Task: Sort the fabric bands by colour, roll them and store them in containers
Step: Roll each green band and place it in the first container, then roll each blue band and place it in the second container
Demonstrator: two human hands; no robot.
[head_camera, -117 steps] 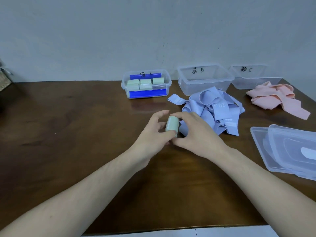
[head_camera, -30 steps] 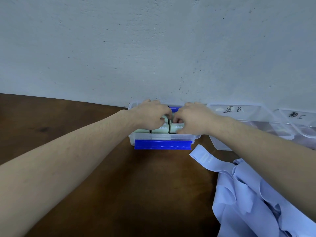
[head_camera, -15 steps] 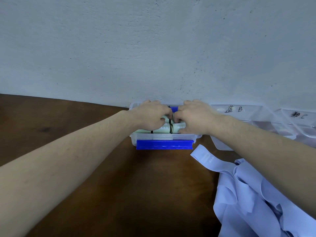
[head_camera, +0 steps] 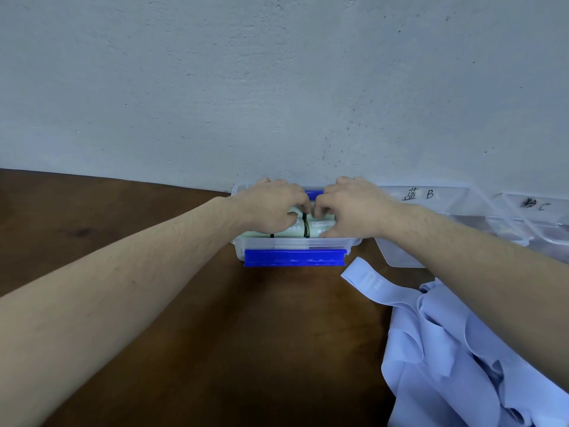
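Even, soft, cool light; faint shadows under forearms; wide-angle bending at edges; focus sharp, no glare

Left arm (head_camera: 129, 291): showing bare from the near edge of the picture to the wrist, wearing no sleeve.
Right arm (head_camera: 480, 257): showing bare likewise, with fine hairs.
Left hand (head_camera: 271, 208): wearing no glove or ring that is showing.
Right hand (head_camera: 351, 211): wearing no glove, ring or watch.

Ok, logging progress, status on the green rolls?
Both hands, left and right, pressing green rolls into the blue-clipped box. Blue bands still loose. Nothing in the way.
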